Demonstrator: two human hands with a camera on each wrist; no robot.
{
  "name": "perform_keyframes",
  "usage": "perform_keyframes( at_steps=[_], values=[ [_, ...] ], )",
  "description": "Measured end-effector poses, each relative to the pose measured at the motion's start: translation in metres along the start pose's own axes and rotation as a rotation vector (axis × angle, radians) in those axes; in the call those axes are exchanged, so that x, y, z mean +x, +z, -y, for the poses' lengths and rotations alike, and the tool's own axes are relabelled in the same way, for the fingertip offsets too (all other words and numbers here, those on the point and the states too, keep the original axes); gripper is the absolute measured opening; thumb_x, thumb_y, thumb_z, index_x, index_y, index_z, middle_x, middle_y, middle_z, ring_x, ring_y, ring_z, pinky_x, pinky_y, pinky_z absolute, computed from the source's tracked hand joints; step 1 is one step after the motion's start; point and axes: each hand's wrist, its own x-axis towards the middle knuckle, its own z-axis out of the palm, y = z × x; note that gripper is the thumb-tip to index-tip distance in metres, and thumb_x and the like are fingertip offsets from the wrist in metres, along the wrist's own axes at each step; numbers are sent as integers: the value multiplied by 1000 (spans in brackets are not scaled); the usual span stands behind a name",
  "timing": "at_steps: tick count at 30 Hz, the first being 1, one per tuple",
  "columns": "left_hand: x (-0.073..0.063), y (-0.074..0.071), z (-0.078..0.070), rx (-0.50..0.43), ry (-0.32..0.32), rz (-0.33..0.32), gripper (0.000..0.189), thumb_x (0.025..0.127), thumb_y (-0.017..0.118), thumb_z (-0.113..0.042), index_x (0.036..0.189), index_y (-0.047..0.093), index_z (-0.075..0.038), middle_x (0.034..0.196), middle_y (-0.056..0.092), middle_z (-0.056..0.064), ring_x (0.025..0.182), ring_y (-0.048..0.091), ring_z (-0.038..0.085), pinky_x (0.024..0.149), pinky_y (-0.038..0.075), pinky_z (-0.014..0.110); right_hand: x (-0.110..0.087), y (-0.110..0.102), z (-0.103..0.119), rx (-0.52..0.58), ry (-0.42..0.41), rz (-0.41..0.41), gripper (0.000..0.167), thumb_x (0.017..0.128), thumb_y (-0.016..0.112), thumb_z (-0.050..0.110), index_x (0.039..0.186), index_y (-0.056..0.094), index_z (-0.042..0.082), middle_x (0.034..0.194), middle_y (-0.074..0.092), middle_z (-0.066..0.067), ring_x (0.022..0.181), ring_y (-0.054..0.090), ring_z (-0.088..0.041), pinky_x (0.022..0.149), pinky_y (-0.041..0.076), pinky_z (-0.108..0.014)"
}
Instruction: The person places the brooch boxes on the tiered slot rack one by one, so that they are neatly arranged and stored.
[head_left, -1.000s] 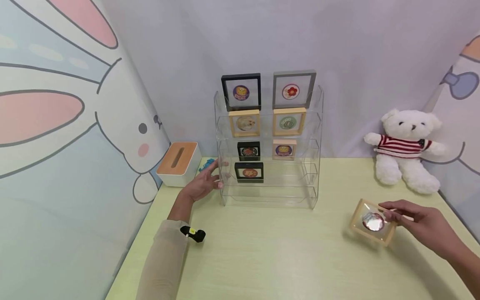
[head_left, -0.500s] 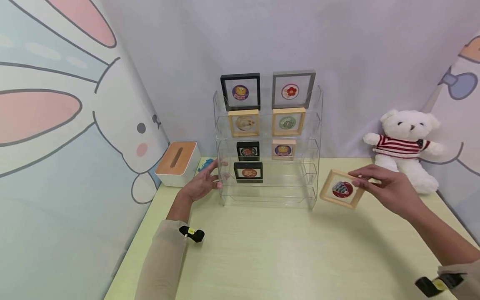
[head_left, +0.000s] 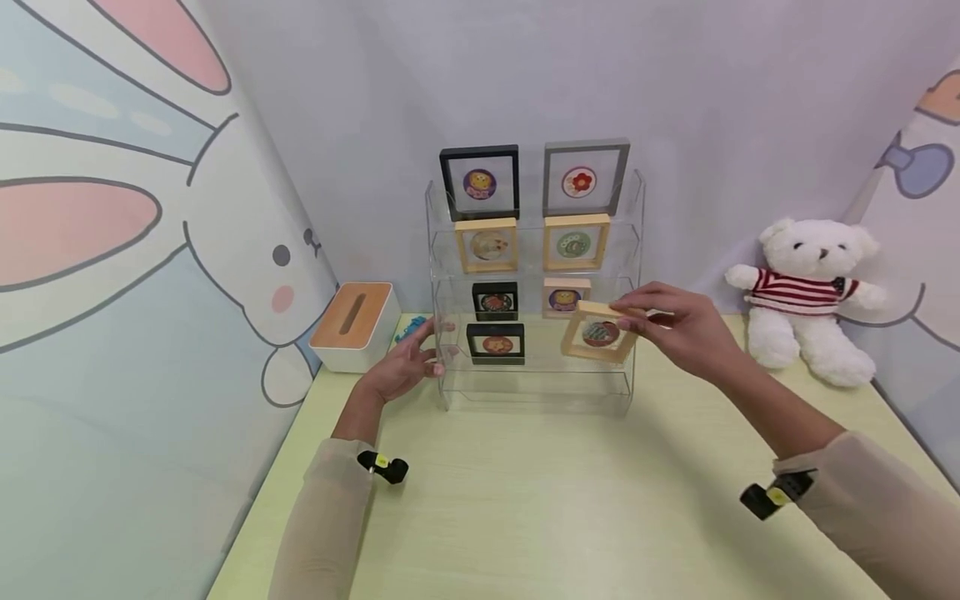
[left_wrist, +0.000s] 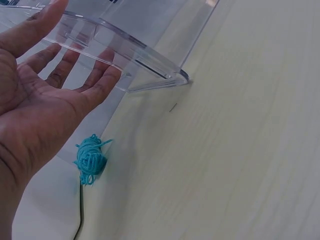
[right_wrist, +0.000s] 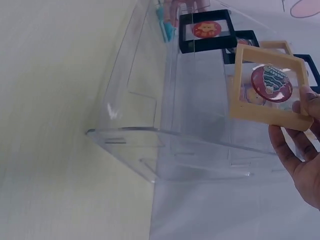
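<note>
My right hand (head_left: 678,329) pinches a light wooden display frame (head_left: 600,333) by its right edge, thumb in front. A round red badge with a tree-like picture shows inside it in the right wrist view. The frame is tilted and overlaps the right side of the second-lowest tier of a clear acrylic rack (head_left: 536,385). My left hand (head_left: 401,371) rests its extended fingers against the rack's left side panel (left_wrist: 135,55). On that same tier, to the left, stands a small black frame (head_left: 497,344) with an orange badge.
Higher tiers carry black, grey (head_left: 586,178) and wooden frames (head_left: 576,242) with badges. A white tissue box (head_left: 356,325) with a wooden lid and blue yarn (left_wrist: 91,159) lie left of the rack. A white teddy bear (head_left: 806,300) sits at the right.
My right hand has carried the light wooden frame leftward and up from over the table to the rack, turning its badge's front into view. The left hand stays at the rack's side.
</note>
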Motion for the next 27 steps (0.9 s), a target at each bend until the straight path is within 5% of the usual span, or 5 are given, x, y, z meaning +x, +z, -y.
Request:
perform_keyframes(
  at_steps=[5,9,16,21,27],
  values=[
    [0,0,-1,-4,-6,-2,96,100,53,21,178,11,-15,184,7,2,168,27,49,123,39,61,17,18,-1,-21,-34,1,28,96,82,-2,119,87,13,116,80,-8,105,69,6,83,57,-10],
    [1,-1,0,-2,-6,-3,96,100,55,19,178,11,-14,184,7,1,168,28,48,121,43,58,23,31,-6,-85,-54,6,28,94,84,-2,118,87,13,114,80,-6,104,75,-8,83,58,-12],
    [0,0,-1,-12,-12,-1,96,100,54,19,178,12,-18,185,6,1,168,27,49,117,48,50,24,48,-12,-189,-61,87,31,92,82,-11,117,86,8,114,80,-10,103,79,-31,80,67,-45],
    [0,0,-1,-14,-11,-3,96,100,56,19,178,15,-19,185,6,1,168,26,49,115,49,47,25,55,-12,-229,-32,140,33,93,79,-14,118,85,7,114,79,-11,103,78,-31,81,67,-48],
    [1,-1,-1,2,-7,-2,98,99,62,16,178,14,-16,185,5,1,168,27,49,121,44,58,24,60,-13,-262,-43,150,32,92,80,-13,117,85,7,114,80,-11,98,77,-29,78,66,-47]
  ],
)
